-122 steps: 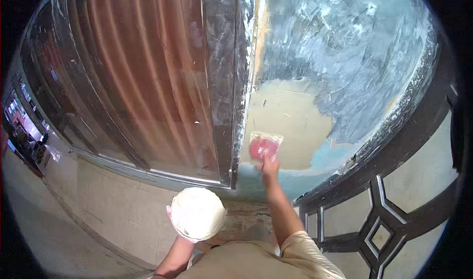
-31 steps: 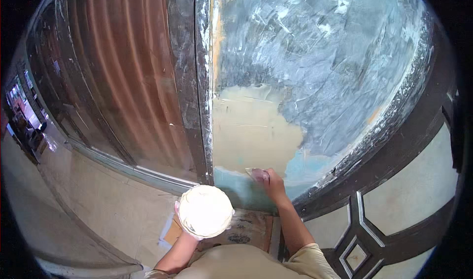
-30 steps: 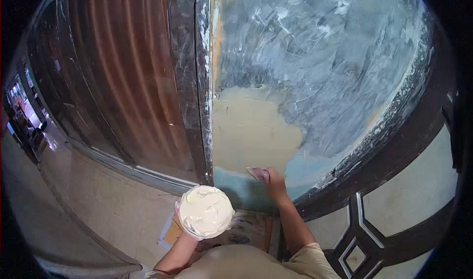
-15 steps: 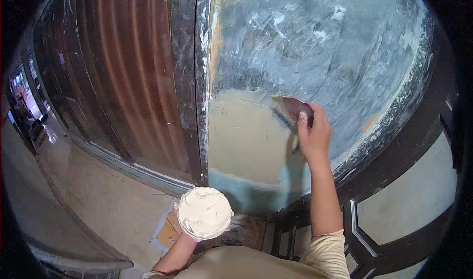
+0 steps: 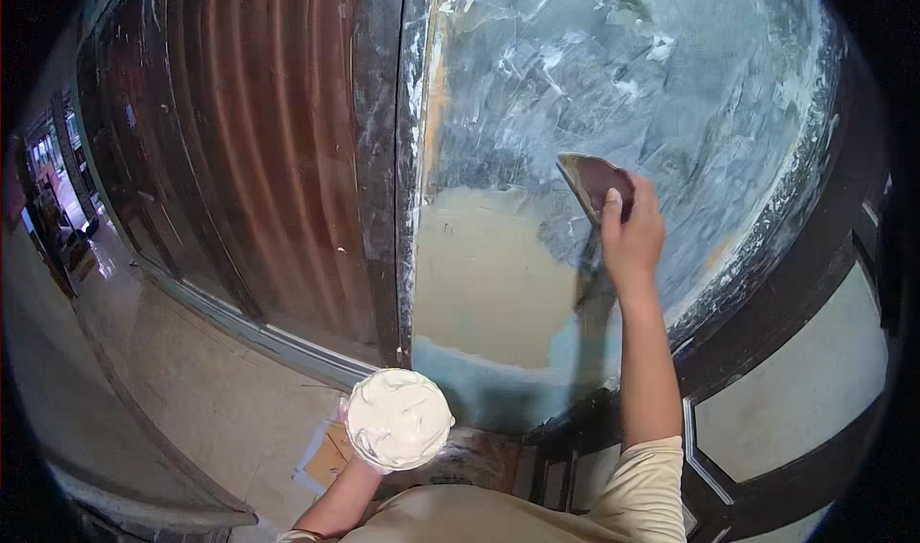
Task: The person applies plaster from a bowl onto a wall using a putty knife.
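Observation:
My right hand (image 5: pixel 636 241) grips a dark reddish-brown putty spreader (image 5: pixel 604 186), thumb on its near face. The spreader is tilted, its long pale edge facing left, close to a blue-grey wall panel (image 5: pixel 661 92) streaked with white; whether it touches the panel I cannot tell. Left of it and lower, a smooth beige patch of putty (image 5: pixel 489 279) covers part of the panel. Down at waist height, my left hand (image 5: pixel 366 465) holds a round container heaped with creamy putty (image 5: pixel 399 418), which hides most of the fingers.
A dark wooden frame (image 5: pixel 380 160) borders the panel on the left, beside a glazed section with reddish-brown folds (image 5: pixel 268 150) behind it. Dark woodwork with pale insets (image 5: pixel 795 380) curves along the right. Cardboard (image 5: pixel 328 457) lies on the tiled floor (image 5: pixel 201 351).
My right hand has moved up and slightly right with the spreader, away from the top right of the beige patch. The left hand still holds the putty container, nearly in place.

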Available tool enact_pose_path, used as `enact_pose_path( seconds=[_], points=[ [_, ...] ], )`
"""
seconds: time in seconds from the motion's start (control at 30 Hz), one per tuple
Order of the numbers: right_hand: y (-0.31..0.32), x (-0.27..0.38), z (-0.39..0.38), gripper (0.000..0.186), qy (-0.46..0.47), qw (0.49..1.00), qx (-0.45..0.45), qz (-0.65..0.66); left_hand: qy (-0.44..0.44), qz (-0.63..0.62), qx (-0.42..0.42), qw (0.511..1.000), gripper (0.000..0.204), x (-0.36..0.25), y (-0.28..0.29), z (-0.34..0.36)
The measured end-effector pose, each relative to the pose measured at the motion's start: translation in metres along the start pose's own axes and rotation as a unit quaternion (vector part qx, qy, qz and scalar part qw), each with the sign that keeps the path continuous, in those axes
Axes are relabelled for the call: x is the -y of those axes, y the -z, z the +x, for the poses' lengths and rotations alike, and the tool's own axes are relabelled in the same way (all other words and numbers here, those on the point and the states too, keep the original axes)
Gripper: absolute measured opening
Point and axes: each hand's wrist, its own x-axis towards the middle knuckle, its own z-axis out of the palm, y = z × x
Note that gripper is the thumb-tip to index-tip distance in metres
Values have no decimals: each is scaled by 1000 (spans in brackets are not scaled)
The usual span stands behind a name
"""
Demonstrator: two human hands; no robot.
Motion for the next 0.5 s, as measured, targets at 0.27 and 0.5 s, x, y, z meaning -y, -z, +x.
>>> enact_pose_path(
  seconds=[0.27, 0.5],
  points=[
    [-58, 2, -85, 24, 143, 915, 371, -65, 0, -8, -47, 999, 104, -15, 3, -10],
    [-22, 30, 32, 26, 14, 998, -55, 13, -18, 7, -14, 1000, 101, -34, -11, -16]
  ],
)
